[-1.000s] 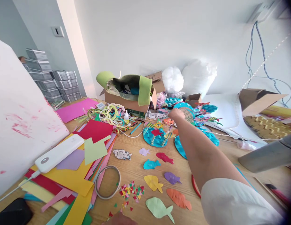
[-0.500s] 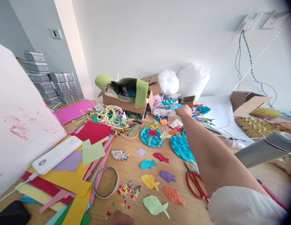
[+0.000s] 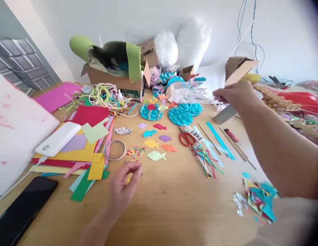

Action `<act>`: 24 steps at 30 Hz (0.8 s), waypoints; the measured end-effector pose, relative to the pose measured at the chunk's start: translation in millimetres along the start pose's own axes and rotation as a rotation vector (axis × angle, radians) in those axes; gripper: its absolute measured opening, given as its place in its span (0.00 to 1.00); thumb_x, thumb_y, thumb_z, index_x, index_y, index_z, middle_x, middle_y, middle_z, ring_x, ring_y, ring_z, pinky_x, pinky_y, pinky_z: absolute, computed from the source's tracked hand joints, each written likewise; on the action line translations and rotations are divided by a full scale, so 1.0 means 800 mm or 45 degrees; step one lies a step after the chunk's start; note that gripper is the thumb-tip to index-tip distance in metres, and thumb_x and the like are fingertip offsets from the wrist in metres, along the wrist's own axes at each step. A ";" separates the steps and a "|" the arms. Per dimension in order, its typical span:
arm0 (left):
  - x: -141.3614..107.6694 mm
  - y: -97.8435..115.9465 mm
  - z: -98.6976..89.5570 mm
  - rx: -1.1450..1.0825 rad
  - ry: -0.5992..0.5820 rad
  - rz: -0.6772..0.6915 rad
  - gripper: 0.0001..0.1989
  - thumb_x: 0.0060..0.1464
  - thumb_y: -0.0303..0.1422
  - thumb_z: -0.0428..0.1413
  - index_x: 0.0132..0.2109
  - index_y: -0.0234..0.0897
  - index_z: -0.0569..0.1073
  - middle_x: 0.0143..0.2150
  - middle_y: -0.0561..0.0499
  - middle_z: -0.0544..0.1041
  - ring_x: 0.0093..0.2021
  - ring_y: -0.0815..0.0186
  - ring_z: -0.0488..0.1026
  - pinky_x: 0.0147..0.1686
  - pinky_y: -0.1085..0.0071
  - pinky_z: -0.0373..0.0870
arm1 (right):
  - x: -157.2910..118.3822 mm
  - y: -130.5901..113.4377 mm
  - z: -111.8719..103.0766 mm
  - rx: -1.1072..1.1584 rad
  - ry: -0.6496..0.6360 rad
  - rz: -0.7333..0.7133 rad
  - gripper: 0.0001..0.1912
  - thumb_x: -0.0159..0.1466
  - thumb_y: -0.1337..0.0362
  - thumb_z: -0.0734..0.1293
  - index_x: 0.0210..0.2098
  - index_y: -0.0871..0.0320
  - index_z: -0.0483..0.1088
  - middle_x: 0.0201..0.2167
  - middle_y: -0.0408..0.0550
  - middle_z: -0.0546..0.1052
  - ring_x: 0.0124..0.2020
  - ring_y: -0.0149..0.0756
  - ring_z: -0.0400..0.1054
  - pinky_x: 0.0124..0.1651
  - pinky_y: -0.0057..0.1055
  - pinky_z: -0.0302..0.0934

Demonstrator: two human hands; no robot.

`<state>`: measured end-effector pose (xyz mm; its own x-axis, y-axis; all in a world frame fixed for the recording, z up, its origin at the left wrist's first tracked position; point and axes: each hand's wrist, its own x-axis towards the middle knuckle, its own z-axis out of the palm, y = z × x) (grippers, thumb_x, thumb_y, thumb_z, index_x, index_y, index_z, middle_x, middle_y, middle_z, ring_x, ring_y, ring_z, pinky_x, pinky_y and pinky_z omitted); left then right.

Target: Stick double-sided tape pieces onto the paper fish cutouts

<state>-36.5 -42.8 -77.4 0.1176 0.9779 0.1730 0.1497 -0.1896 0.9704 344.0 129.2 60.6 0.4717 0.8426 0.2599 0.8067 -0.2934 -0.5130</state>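
My right hand reaches far across the table, its fingers pinched at the right end of a clear plastic box with crumpled, see-through content. A grey metal flask lies below that wrist. My left hand is low over the table with curled fingers, thumb and forefinger tips close together; a small yellow bit shows between them, held or behind I cannot tell. Beyond it lie small paper confetti, a green paper fish, a yellow paper fish and an orange one.
Red-handled scissors, blue scaly discs and thin sticks lie centre to right. Paper scraps sit front right. Left are a tape roll, a power bank and a phone. A cardboard box stands behind.
The view has tipped down and widened over the table. My right hand has moved right with the plastic box, now clear of the blue discs. My left hand has come fully into view.
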 end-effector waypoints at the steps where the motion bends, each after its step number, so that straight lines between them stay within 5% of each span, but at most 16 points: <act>1: 0.000 0.000 -0.001 -0.017 0.017 0.019 0.06 0.57 0.31 0.56 0.41 0.36 0.75 0.32 0.51 0.77 0.32 0.69 0.77 0.34 0.75 0.74 | -0.030 0.007 -0.012 0.055 -0.018 0.110 0.19 0.55 0.59 0.70 0.29 0.76 0.74 0.22 0.56 0.74 0.21 0.22 0.60 0.27 0.30 0.54; 6: 0.001 -0.007 0.000 -0.098 0.120 0.047 0.08 0.57 0.32 0.57 0.43 0.36 0.74 0.33 0.51 0.77 0.33 0.68 0.76 0.36 0.73 0.74 | -0.193 0.045 -0.042 0.084 -0.295 0.296 0.15 0.51 0.56 0.72 0.23 0.64 0.75 0.14 0.46 0.70 0.17 0.27 0.58 0.22 0.28 0.50; 10: -0.001 -0.009 0.003 -0.074 0.114 0.098 0.09 0.57 0.33 0.57 0.44 0.37 0.74 0.36 0.50 0.77 0.34 0.67 0.76 0.38 0.71 0.74 | -0.311 0.074 -0.019 0.233 -0.566 0.335 0.19 0.50 0.49 0.69 0.19 0.60 0.74 0.16 0.48 0.74 0.18 0.31 0.63 0.22 0.29 0.55; 13: -0.005 -0.002 0.008 0.098 0.018 0.209 0.08 0.57 0.33 0.56 0.44 0.37 0.74 0.37 0.49 0.78 0.36 0.66 0.76 0.40 0.70 0.73 | -0.375 0.085 0.006 0.214 -0.603 0.354 0.19 0.53 0.49 0.66 0.20 0.59 0.74 0.17 0.47 0.74 0.19 0.34 0.64 0.23 0.29 0.54; 20: -0.013 0.001 0.027 0.499 -0.488 0.647 0.04 0.58 0.28 0.54 0.39 0.37 0.74 0.38 0.48 0.78 0.44 0.63 0.71 0.48 0.62 0.68 | -0.419 0.097 0.019 0.046 -0.659 0.176 0.21 0.61 0.50 0.59 0.20 0.56 0.69 0.16 0.45 0.70 0.19 0.36 0.62 0.24 0.31 0.51; 24: -0.016 -0.005 0.030 0.555 -0.623 0.696 0.06 0.58 0.27 0.53 0.40 0.36 0.74 0.42 0.46 0.77 0.50 0.60 0.68 0.51 0.59 0.68 | -0.409 0.099 -0.001 -0.046 -0.455 0.074 0.13 0.62 0.58 0.58 0.28 0.54 0.69 0.27 0.49 0.77 0.29 0.40 0.70 0.30 0.33 0.58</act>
<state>-14.7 -56.7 -87.4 0.6795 0.6095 0.4085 0.3007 -0.7391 0.6027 254.0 -170.5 -64.4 0.3682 0.9267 -0.0749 0.7970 -0.3561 -0.4878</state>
